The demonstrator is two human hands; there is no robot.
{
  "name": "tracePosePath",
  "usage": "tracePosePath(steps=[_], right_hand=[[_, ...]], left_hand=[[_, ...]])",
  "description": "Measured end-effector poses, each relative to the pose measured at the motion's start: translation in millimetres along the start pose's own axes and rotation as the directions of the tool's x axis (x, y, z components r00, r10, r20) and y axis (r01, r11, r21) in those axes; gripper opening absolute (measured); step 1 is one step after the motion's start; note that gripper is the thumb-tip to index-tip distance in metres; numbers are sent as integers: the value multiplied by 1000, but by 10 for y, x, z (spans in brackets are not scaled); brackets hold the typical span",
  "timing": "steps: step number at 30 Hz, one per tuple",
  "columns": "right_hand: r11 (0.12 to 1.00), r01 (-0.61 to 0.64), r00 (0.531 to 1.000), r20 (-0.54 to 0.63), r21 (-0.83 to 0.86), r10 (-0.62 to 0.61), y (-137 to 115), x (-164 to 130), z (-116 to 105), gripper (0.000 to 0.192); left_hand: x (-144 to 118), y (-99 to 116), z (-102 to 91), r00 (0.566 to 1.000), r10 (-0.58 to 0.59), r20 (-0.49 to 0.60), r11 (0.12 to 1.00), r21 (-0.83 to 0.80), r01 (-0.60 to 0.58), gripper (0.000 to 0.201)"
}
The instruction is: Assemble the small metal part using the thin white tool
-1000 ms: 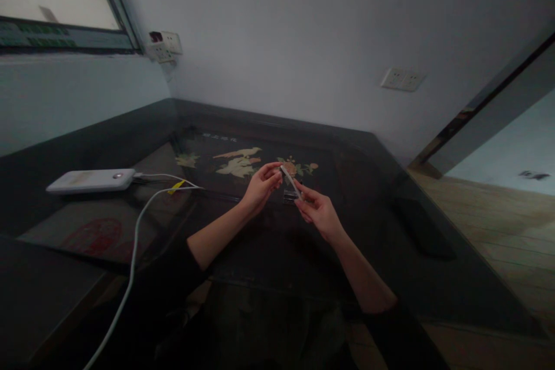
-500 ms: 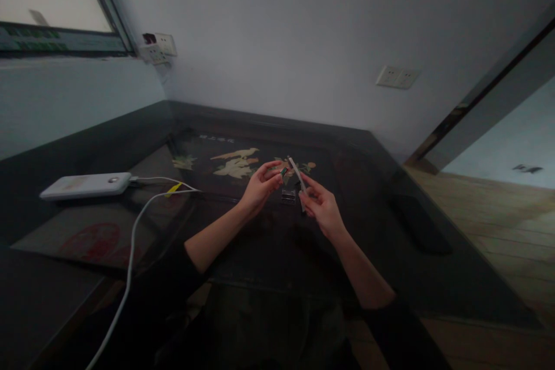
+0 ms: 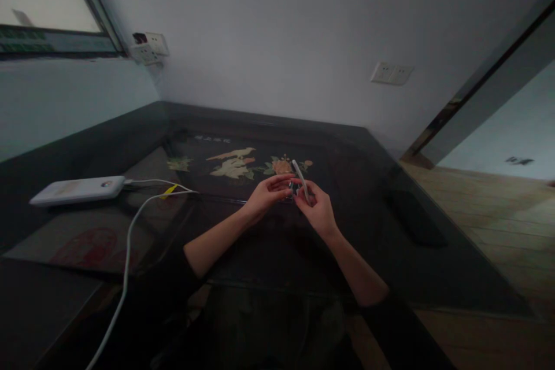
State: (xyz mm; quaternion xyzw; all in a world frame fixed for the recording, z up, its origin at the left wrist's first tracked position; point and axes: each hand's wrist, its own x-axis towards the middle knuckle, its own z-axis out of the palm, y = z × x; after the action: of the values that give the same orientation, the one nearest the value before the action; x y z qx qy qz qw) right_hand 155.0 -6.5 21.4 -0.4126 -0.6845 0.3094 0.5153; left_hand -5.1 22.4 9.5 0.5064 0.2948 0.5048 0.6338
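Observation:
My left hand is closed, its thumb and fingers pinching a small dark, shiny piece, too small to name for certain. My right hand grips a slim white object, seen nearly edge-on and tilted, its upper end sticking out above the fingers. The fingertips of both hands meet around the small piece, close against the white object. Both hands are just above the dark table. The fingers hide most of what lies beneath them.
On the left, a white power bank has a white cable with a yellow tag running toward the front edge. A flat black object lies on the right. Wall sockets are behind the table.
My left hand has moved right and slightly down, bringing the small piece to the white object in my right hand. The small clear-and-dark item on the table is now mostly covered by the hands.

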Motion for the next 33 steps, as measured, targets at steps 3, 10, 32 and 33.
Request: tracePosePath(steps=[3, 10, 32, 33], right_hand=[[989, 111, 994, 10, -92, -111, 15, -7, 13, 23], [930, 236, 970, 7, -283, -244, 11, -11, -7, 17], [934, 164, 975, -93, -316, -202, 4, -12, -66, 6], [941, 144, 976, -113, -305, -186, 15, -10, -71, 7]], left_hand=[[-3, -52, 14, 1000, -26, 6, 999, 19, 26, 49], [-14, -46, 72, 998, -64, -24, 996, 64, 66, 46], [-2, -61, 43, 999, 1, -38, 991, 134, 4, 42], [-3, -53, 40, 999, 18, -37, 990, 141, -12, 42]])
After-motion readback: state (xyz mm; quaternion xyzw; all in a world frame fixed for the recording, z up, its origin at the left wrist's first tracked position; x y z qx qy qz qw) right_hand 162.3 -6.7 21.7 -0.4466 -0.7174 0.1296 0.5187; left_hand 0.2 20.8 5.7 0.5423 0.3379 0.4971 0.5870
